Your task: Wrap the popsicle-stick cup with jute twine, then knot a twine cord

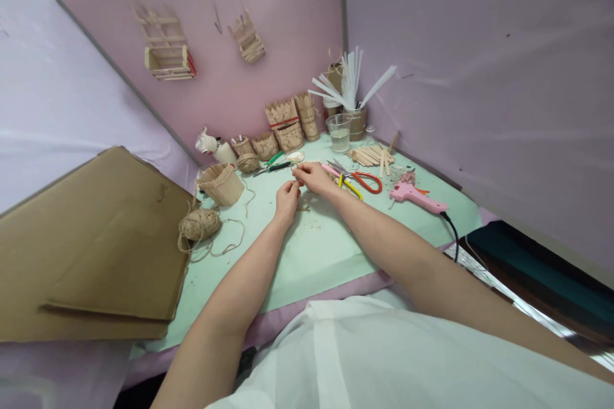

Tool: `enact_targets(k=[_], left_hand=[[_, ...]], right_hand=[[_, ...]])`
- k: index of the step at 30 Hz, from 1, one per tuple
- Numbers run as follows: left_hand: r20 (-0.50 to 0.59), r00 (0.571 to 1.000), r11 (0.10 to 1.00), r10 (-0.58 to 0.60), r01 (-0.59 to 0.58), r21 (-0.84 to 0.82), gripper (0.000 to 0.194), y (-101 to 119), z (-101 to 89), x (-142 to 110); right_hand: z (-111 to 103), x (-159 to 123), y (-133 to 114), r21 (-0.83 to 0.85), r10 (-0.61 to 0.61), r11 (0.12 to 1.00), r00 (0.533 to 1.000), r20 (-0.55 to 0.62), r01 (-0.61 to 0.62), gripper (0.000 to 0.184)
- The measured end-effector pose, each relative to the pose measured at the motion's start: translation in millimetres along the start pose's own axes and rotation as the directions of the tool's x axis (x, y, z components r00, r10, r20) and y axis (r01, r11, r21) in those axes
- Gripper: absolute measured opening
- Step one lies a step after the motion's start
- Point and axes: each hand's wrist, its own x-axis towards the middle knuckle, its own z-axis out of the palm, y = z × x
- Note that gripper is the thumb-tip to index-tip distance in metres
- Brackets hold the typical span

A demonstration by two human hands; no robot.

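Over the middle of the pale green table, my left hand and my right hand meet with their fingertips pinched together. Whatever they hold between them is too small to make out. Small brown scraps lie on the table just below the fingers. Dark-handled pliers rest behind my hands. Beside my right hand lie yellow-handled pliers and red-handled scissors. A wooden-stick cup stands to the left, with a ball of twine in front of it.
A pink glue gun with a black cord lies at the right. Wooden sticks, a clear cup of liquid and several stick-built holders stand at the back. Cardboard fills the left side. Small wooden racks hang on the wall.
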Motion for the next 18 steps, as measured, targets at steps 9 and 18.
enact_targets(k=[9,18], left_hand=[[0.005,1.0,1.0,-0.005,0.005,-0.014,0.034,-0.2,-0.4,-0.3],[-0.042,0.999,1.0,-0.024,0.023,-0.021,0.032,-0.5,0.1,-1.3]], right_hand=[[-0.2,-3.2,-5.1,-0.07,0.007,0.998,0.998,0.056,-0.003,0.03],[1.3,-3.9,-1.3,-0.232,-0.181,0.955,0.983,0.033,0.183,0.014]])
